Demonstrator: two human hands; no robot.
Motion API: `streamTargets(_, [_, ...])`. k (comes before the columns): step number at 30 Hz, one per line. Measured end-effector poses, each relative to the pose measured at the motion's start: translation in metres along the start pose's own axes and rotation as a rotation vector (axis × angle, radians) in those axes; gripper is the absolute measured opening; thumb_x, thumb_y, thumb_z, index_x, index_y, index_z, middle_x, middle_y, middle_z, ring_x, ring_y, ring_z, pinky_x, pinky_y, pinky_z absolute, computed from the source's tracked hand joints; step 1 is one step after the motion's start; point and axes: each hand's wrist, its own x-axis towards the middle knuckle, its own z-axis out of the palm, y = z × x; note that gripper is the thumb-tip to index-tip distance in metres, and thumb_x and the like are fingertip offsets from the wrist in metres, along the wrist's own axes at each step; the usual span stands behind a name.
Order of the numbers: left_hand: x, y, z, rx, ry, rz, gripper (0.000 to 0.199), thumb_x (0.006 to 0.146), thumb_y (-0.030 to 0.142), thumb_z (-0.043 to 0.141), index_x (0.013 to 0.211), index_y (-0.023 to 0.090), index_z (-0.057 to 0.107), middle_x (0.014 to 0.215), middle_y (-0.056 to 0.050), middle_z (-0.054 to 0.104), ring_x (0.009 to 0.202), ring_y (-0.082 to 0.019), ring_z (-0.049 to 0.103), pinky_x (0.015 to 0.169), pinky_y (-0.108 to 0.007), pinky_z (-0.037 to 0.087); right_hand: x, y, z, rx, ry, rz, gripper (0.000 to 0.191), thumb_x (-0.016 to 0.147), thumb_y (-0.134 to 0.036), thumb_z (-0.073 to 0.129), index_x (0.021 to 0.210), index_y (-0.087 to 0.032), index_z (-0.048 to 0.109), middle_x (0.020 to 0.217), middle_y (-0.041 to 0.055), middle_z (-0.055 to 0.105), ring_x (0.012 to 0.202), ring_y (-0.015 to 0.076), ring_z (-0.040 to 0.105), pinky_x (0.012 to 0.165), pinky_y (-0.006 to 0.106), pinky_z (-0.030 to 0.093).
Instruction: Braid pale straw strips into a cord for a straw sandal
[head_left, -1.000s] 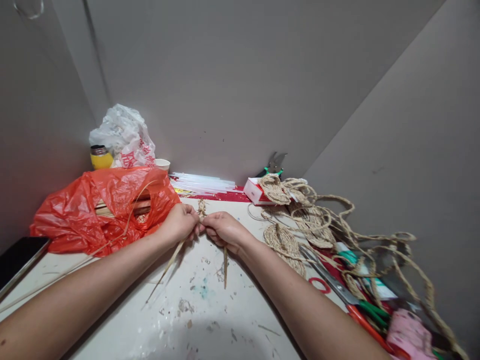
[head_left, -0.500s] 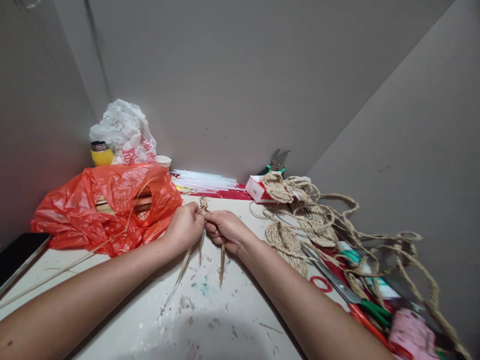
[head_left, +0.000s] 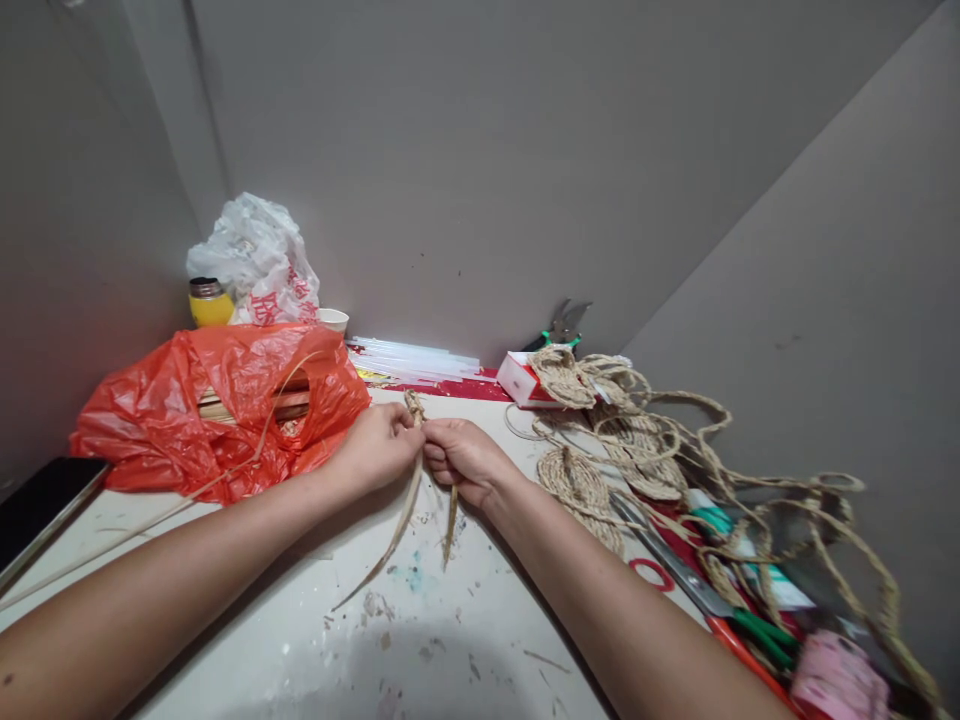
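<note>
Braided fibre strip [head_left: 415, 406], one, short: at the middle of the white tabletop [head_left: 300, 650], where the two hands meet. Long axis runs near to far, slightly aslant; knobbly plaited end points away, toward the back wall, leaning a little left. Loose ends on the near side, left to right: pale strand [head_left: 407, 515], curving down and leftward to a thin tip; brown strand [head_left: 450, 535], hanging almost straight below the right hand. Whether the strip touches the table cannot be told.

Left hand [head_left: 381, 440]: forearm slanting in from lower left, back of hand upward, fingers curled, thumb and forefinger closed on the near part of the strip.

Right hand [head_left: 466, 458]: forearm slanting in from lower right, fingers folded into the palm, thumb and forefinger pinching the strip just beside the left fingertips.

Surroundings, left to right: dark flat phone [head_left: 52, 500]; red plastic bag [head_left: 150, 410], pale slats showing through its openings; yellow jar [head_left: 211, 305], dark neck; crumpled white bag [head_left: 251, 245], red print; white cup [head_left: 334, 320]; translucent sticks [head_left: 420, 358], laid in a bundle; white-and-red box [head_left: 514, 380]; pruner [head_left: 568, 320], blades up; coiled plaited rope [head_left: 576, 490], several lengths; red ring [head_left: 651, 574]; pink object [head_left: 836, 680], at lower right.
</note>
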Motion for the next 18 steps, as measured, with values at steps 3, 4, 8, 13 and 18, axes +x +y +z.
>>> streamTargets(3, [0.007, -0.001, -0.007, -0.145, 0.086, -0.017, 0.005, 0.068, 0.015, 0.049, 0.070, 0.016, 0.054, 0.056, 0.004, 0.050, 0.050, -0.008, 0.044, 0.050, -0.019, 0.032, 0.000, -0.004, -0.004, -0.016, -0.048, 0.033, 0.014, 0.063, -0.022, 0.059, 0.058, -0.016, 0.048, 0.037, -0.0116, 0.031, 0.032, 0.0004, 0.016, 0.034, 0.015, 0.006])
streamTargets(4, [0.009, -0.002, -0.008, -0.211, 0.087, -0.054, 0.007, 0.067, 0.013, 0.050, 0.073, 0.016, 0.054, 0.056, 0.004, 0.050, 0.050, -0.008, 0.044, 0.050, -0.019, 0.032, 0.001, -0.004, -0.006, -0.021, -0.064, 0.043, 0.013, 0.064, -0.023, 0.060, 0.060, -0.015, 0.050, 0.037, -0.0119, 0.030, 0.032, 0.0003, 0.015, 0.034, 0.015, 0.005])
streamTargets(8, [0.008, -0.001, -0.004, -0.482, -0.158, -0.289, 0.009, 0.070, 0.013, 0.046, 0.077, 0.016, 0.051, 0.059, 0.002, 0.054, 0.046, -0.008, 0.045, 0.044, -0.019, 0.031, 0.003, -0.005, -0.012, -0.052, -0.126, 0.058, 0.019, 0.067, -0.026, 0.061, 0.060, -0.015, 0.049, 0.038, -0.0119, 0.031, 0.032, -0.0001, 0.014, 0.034, 0.016, 0.006])
streamTargets(13, [0.008, 0.000, -0.005, -0.390, -0.310, -0.348, 0.016, 0.074, 0.021, 0.046, 0.059, 0.016, 0.047, 0.046, 0.005, 0.037, 0.033, -0.004, 0.021, 0.035, -0.022, 0.009, 0.003, -0.007, -0.017, -0.157, -0.185, 0.037, 0.021, 0.070, -0.031, 0.063, 0.063, -0.015, 0.051, 0.038, -0.0126, 0.029, 0.031, 0.0007, 0.015, 0.033, 0.018, 0.008])
streamTargets(18, [0.010, 0.002, -0.009, -0.271, -0.295, -0.355, 0.021, 0.072, 0.018, 0.046, 0.051, 0.018, 0.043, 0.039, 0.006, 0.028, 0.032, -0.004, 0.019, 0.037, -0.025, 0.009, 0.002, -0.008, -0.020, -0.360, -0.148, -0.027, 0.023, 0.068, -0.030, 0.062, 0.056, -0.018, 0.046, 0.037, -0.0111, 0.032, 0.032, 0.0024, 0.019, 0.034, 0.020, 0.010])
